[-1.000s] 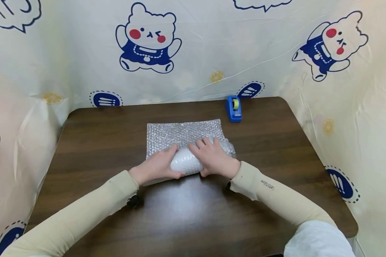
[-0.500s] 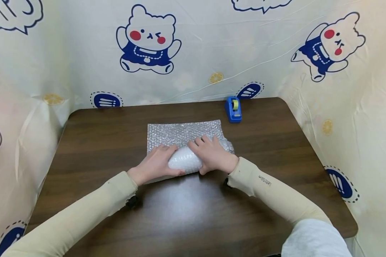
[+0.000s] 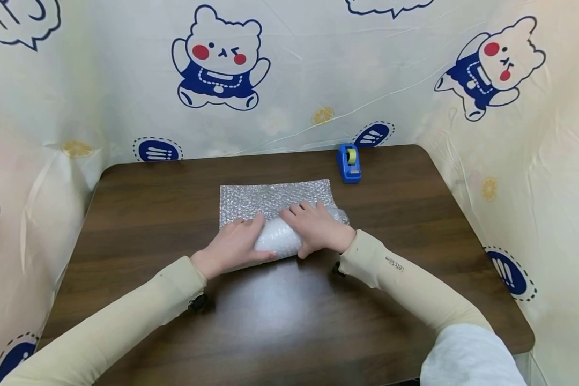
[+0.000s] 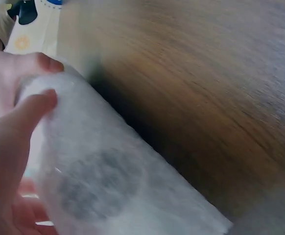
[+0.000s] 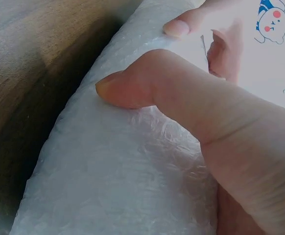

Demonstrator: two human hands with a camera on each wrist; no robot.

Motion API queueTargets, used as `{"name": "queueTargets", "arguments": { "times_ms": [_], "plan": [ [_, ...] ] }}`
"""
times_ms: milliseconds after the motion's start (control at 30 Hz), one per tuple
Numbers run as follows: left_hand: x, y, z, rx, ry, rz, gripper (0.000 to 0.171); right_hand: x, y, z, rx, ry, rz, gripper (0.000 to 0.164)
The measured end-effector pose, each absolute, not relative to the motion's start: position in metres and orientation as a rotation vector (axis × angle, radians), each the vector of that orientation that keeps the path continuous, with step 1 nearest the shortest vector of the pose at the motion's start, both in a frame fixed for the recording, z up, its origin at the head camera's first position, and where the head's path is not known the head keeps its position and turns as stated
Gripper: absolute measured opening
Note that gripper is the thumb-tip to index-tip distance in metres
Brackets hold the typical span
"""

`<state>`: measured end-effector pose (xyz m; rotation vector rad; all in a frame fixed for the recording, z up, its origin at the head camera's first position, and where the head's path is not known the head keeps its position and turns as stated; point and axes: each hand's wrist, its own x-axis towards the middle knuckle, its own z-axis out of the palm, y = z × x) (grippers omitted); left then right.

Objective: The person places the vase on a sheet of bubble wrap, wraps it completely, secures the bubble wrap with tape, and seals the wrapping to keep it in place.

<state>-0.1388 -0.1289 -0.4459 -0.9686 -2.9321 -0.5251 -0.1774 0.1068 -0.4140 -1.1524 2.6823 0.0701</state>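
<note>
A bubble wrap roll [image 3: 277, 237] lies slantwise at the middle of the table, wound around something that I cannot make out. The left hand [image 3: 234, 244] grips its left end, thumb on the near side and fingers over the far side. Farther right, the right hand [image 3: 319, 228] holds it the same way. From behind the roll, a flat stretch of bubble wrap [image 3: 275, 196] spreads toward the back. In the left wrist view, a dark round patch shows faintly through the wrapped roll [image 4: 103, 142]. The right thumb presses on the bubble wrap [image 5: 108, 161] in the right wrist view.
A blue tape dispenser [image 3: 349, 166] with yellowish tape stands near the back edge, right of the flat wrap. The dark wooden table [image 3: 280, 327] is enclosed at the back and sides by a printed curtain [image 3: 299, 64].
Both hands and the roll have shifted slightly, the right hand a little away from the body and leftward. Both hands keep their hold. The tape dispenser stays put.
</note>
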Motion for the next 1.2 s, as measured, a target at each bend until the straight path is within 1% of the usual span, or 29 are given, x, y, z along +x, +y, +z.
{"name": "queueTargets", "arguments": {
  "times_ms": [167, 300, 367, 533, 600, 633, 833, 900, 967, 1100, 1200],
  "plan": [
    [-0.132, -0.118, -0.439, -0.986, -2.832, -0.386, 0.064, -0.18, 0.107, -0.413, -1.131, 2.681, 0.078, 0.098],
    [-0.126, -0.109, -0.44, -0.956, -2.743, -0.223, 0.064, -0.18, 0.109, -0.413, -1.136, 2.679, 0.094, 0.097],
    [-0.122, -0.105, -0.443, -0.93, -2.717, -0.16, 0.07, -0.181, 0.109, -0.413, -1.139, 2.671, 0.088, 0.097],
    [-0.116, -0.097, -0.461, -0.836, -2.706, -0.09, 0.1, -0.185, 0.11, -0.41, -1.102, 2.649, 0.104, 0.094],
    [-0.116, -0.095, -0.467, -0.793, -2.69, -0.053, 0.108, -0.186, 0.11, -0.409, -1.081, 2.636, 0.108, 0.094],
    [-0.116, -0.095, -0.469, -0.774, -2.681, -0.036, 0.109, -0.187, 0.11, -0.408, -1.073, 2.628, 0.102, 0.095],
    [-0.125, -0.098, -0.474, -0.751, -2.689, -0.067, 0.106, -0.189, 0.109, -0.407, -1.097, 2.632, 0.066, 0.121],
    [-0.128, -0.101, -0.474, -0.769, -2.693, -0.104, 0.103, -0.189, 0.109, -0.407, -1.138, 2.664, 0.083, 0.126],
    [-0.131, -0.102, -0.474, -0.786, -2.69, -0.147, 0.098, -0.187, 0.11, -0.407, -1.173, 2.704, 0.121, 0.123],
    [-0.137, -0.105, -0.472, -0.8, -2.723, -0.22, 0.089, -0.179, 0.11, -0.409, -1.247, 2.733, 0.219, 0.111],
    [-0.14, -0.106, -0.47, -0.799, -2.787, -0.264, 0.088, -0.174, 0.109, -0.411, -1.275, 2.734, 0.245, 0.104]
  ]
}}
